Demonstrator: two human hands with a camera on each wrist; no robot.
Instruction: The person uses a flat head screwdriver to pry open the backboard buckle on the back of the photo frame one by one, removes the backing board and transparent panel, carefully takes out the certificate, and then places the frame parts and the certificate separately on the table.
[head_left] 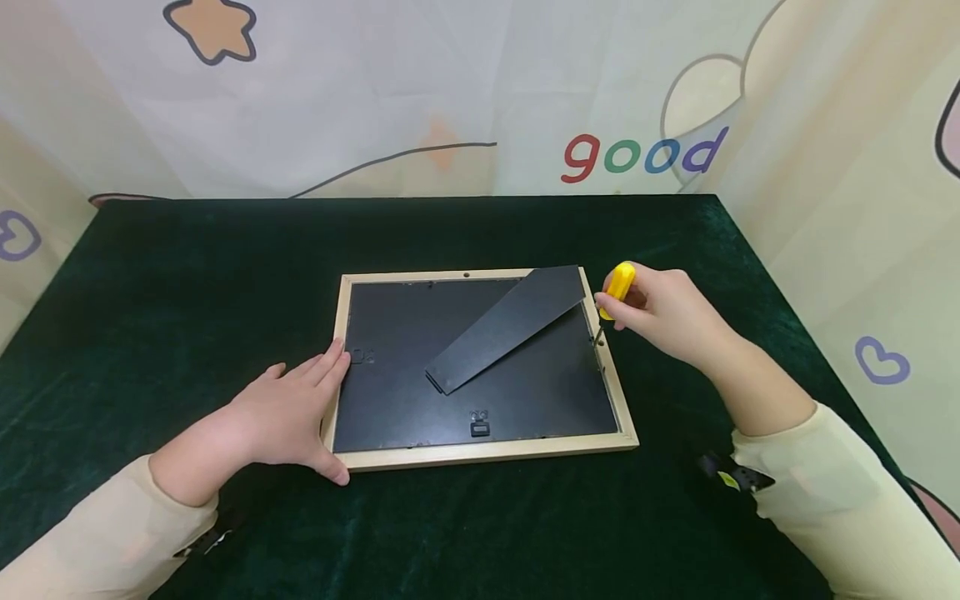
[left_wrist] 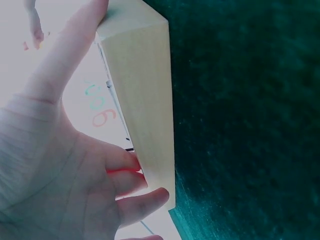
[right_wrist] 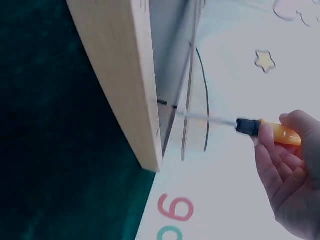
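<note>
While the picture frame [head_left: 480,450] lies face down near the middle of the green-covered bench [head_left: 150,275], its black backing board [head_left: 420,375] turned upward inside the pale wooden border, the left hand [head_left: 281,412] rests flat against the frame's left rail, fingers straight and relaxed, the fingertips [head_left: 337,354] lying along the wood and the thumb at the near left corner; its grip is released, pressing rather than grasping. The left wrist view shows the same palm [left_wrist: 60,180] against the wooden edge [left_wrist: 145,100]. On the far right side of the frame, the right hand [head_left: 663,312] has its grip clenched around the yellow handle of a screwdriver [head_left: 617,287], fingers curled about it. The right wrist view shows the thin shaft [right_wrist: 207,118] reaching to the inner edge of the right rail, its tip at a small dark tab there. A black easel stand [head_left: 506,329] lies diagonally across the backing board, its wide end at the frame's far right corner, just beside the screwdriver. A small hanger clip [head_left: 478,423] sits near the frame's near rail. Behind the bench hangs a pale curtain [head_left: 480,92] printed with the word "good" and a star.
</note>
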